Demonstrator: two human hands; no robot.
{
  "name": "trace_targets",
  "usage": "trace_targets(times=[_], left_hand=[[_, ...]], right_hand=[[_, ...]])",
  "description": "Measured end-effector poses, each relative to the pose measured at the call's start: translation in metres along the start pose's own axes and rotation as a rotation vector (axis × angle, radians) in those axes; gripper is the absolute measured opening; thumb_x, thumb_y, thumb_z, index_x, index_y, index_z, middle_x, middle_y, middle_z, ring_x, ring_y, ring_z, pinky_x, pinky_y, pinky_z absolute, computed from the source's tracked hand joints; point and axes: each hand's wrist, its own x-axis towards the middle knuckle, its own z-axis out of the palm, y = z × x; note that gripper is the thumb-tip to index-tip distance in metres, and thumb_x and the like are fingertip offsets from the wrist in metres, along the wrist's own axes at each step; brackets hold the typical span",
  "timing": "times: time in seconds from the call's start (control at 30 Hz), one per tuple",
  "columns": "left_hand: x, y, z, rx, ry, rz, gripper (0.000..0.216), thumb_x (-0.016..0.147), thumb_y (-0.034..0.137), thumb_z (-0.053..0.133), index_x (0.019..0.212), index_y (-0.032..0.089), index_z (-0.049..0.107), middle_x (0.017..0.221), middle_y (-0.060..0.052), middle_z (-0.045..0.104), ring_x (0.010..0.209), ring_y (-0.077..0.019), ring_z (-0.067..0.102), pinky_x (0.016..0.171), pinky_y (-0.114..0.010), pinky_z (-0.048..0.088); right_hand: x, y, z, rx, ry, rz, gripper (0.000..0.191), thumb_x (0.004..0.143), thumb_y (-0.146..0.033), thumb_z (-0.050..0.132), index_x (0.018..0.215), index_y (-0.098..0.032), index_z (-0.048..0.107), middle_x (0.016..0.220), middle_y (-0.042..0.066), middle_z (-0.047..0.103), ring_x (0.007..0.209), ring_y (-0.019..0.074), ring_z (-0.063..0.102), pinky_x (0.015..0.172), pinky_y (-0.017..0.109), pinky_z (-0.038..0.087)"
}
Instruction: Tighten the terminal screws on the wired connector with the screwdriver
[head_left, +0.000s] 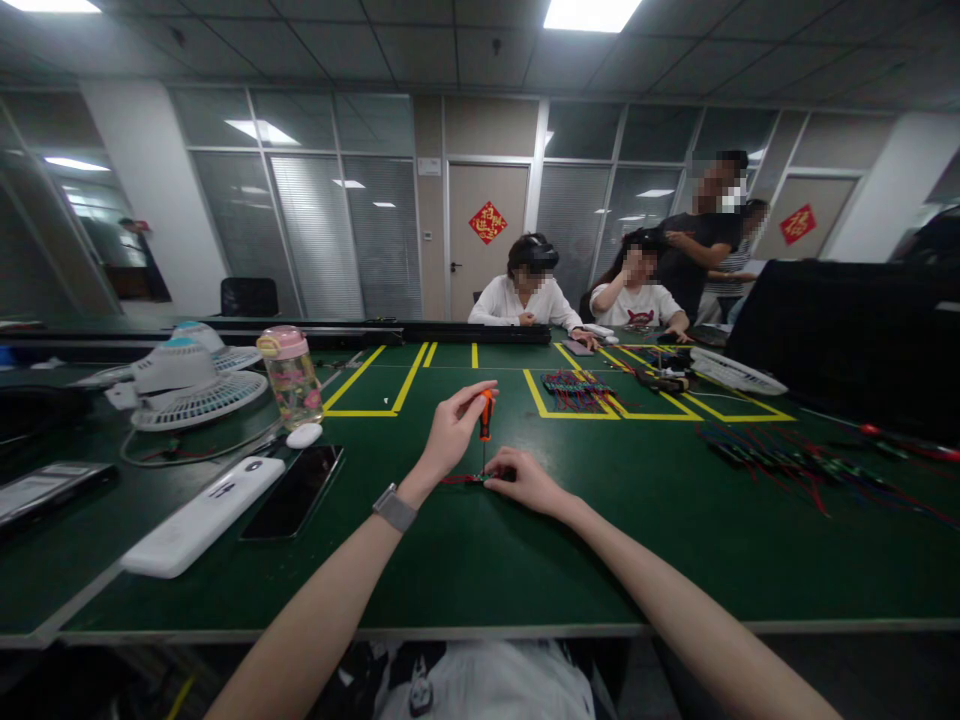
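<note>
My left hand (452, 425) is closed around the orange and black handle of a screwdriver (486, 415), which stands upright. Its thin shaft points down at a small green circuit board (480, 479) on the green table. Red wires (456, 480) run out to the left from that board. Low over the table, my right hand (531, 480) pinches the board's right side between thumb and fingers. The exact spot where the screwdriver tip meets the board is too small to make out.
Bundles of wired boards (577, 390) lie beyond my right hand, with more wired boards (795, 460) at the right. To the left are a black phone (294, 492), a white power bank (202, 515), a bottle (291, 375) and a fan (199, 395). Co-workers sit across the table (420, 580).
</note>
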Motion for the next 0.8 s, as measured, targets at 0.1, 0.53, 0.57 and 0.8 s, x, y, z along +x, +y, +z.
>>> trace_targets(times=[0.1, 0.53, 0.57, 0.8], left_hand=[[0.0001, -0.0002, 0.0001, -0.004, 0.002, -0.002, 0.031, 0.088, 0.031, 0.052, 0.111, 0.016, 0.064, 0.106, -0.01, 0.069, 0.099, -0.0191, 0.065, 0.091, -0.033, 0.048], [-0.0011, 0.0029, -0.0006, 0.101, 0.002, 0.053, 0.027, 0.087, 0.032, 0.053, 0.106, 0.018, 0.066, 0.1, -0.007, 0.067, 0.091, -0.017, 0.063, 0.083, -0.029, 0.05], [-0.0016, 0.0029, -0.0008, 0.139, 0.012, 0.072, 0.025, 0.086, 0.032, 0.055, 0.103, 0.018, 0.067, 0.098, -0.006, 0.065, 0.088, -0.016, 0.063, 0.08, -0.027, 0.05], [-0.003, 0.0032, -0.0006, 0.207, -0.023, 0.112, 0.03, 0.092, 0.028, 0.044, 0.114, 0.022, 0.063, 0.106, -0.006, 0.063, 0.101, -0.0163, 0.058, 0.09, -0.029, 0.044]], right_hand=[[0.0, 0.0009, 0.0005, -0.001, 0.001, -0.002, 0.012, 0.075, -0.021, 0.067, 0.087, -0.017, 0.07, 0.079, 0.002, 0.059, 0.069, 0.0124, 0.056, 0.066, 0.025, 0.045], [-0.0009, -0.0007, -0.0004, 0.005, -0.004, 0.008, 0.013, 0.076, -0.021, 0.067, 0.087, -0.016, 0.071, 0.079, 0.002, 0.059, 0.069, 0.0125, 0.056, 0.067, 0.025, 0.045], [-0.001, -0.0008, -0.0005, 0.006, -0.003, 0.009, 0.013, 0.076, -0.021, 0.067, 0.087, -0.016, 0.071, 0.079, 0.002, 0.059, 0.069, 0.0125, 0.056, 0.067, 0.025, 0.046], [-0.0008, -0.0038, -0.0019, 0.004, -0.006, 0.022, 0.012, 0.076, -0.02, 0.067, 0.087, -0.017, 0.071, 0.08, 0.002, 0.059, 0.069, 0.0125, 0.056, 0.067, 0.026, 0.046]])
